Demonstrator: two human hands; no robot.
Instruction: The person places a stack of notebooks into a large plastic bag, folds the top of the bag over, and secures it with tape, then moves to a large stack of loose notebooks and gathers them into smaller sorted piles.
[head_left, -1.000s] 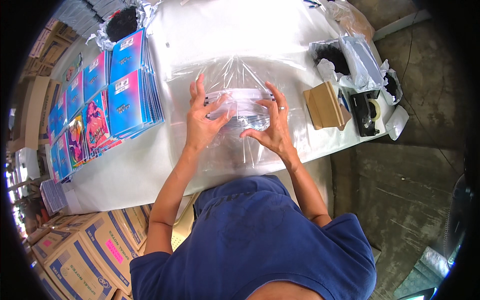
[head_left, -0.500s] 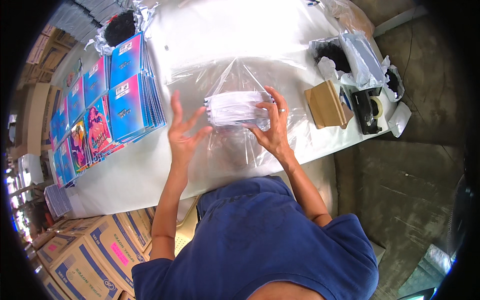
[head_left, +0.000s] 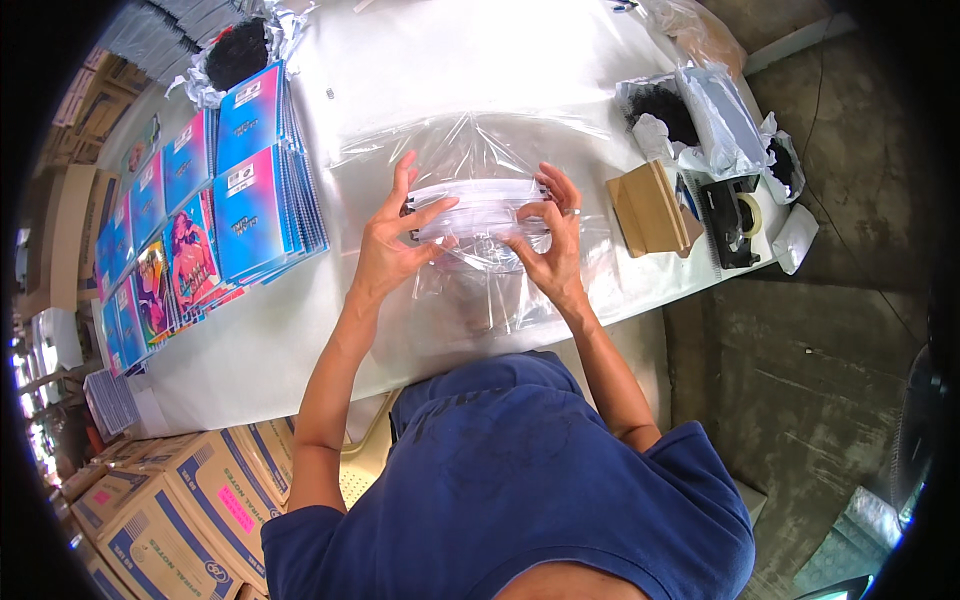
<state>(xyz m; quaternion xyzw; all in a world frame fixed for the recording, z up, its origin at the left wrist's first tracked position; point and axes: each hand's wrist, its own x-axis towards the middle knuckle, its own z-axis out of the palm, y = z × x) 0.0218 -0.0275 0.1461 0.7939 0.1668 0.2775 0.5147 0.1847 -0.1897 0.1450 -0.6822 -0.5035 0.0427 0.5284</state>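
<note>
My left hand point(head_left: 393, 240) and my right hand point(head_left: 553, 237) hold between them a stack of spiral notebooks point(head_left: 478, 210) wrapped in clear plastic film, seen edge-on just above the white table point(head_left: 450, 70). The left fingers lie across the stack's left end, with the thumb underneath. My right hand, with a ring on one finger, grips the right end. A wide sheet of clear plastic film point(head_left: 470, 145) spreads over the table under and around the stack.
Rows of blue and pink notebooks point(head_left: 235, 200) overlap along the table's left side. A brown cardboard box point(head_left: 650, 208), a black tape dispenser point(head_left: 738, 218) and plastic bags of dark stuff point(head_left: 668, 105) sit at the right. Cardboard cartons point(head_left: 170, 510) stand on the floor at lower left.
My left hand, which had come off the stack half a second ago, is back on its left end. The stack has tilted slightly and sits a little lower.
</note>
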